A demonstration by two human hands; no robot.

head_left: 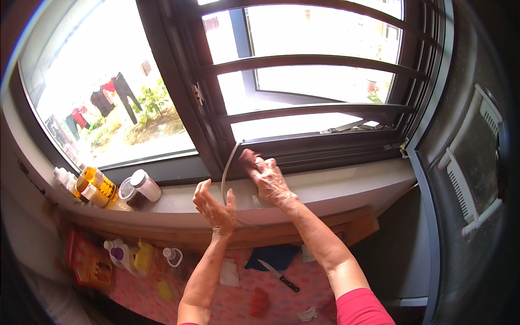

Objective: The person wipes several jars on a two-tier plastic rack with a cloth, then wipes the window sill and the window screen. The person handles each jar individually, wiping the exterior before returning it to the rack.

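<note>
My right hand (271,181) is closed around a folded reddish-brown cloth (248,158), which it presses near the lower left corner of the barred window frame (303,153). Just left of the cloth, a thin pale cord or strip (228,165) hangs from the frame and curves down over the light sill (325,187). My left hand (215,210) is raised in front of the sill with its fingers apart and nothing held in it. The cord passes behind or beside that hand; whether they touch, I cannot tell.
Orange bottles (100,181) and two lidded jars (146,185) stand at the sill's left end. Below, a pink patterned surface (206,265) carries a black-handled knife (279,275), a blue cloth (268,257), a yellow jug (144,257) and a red container (89,262). Dark bars (319,62) cross the window.
</note>
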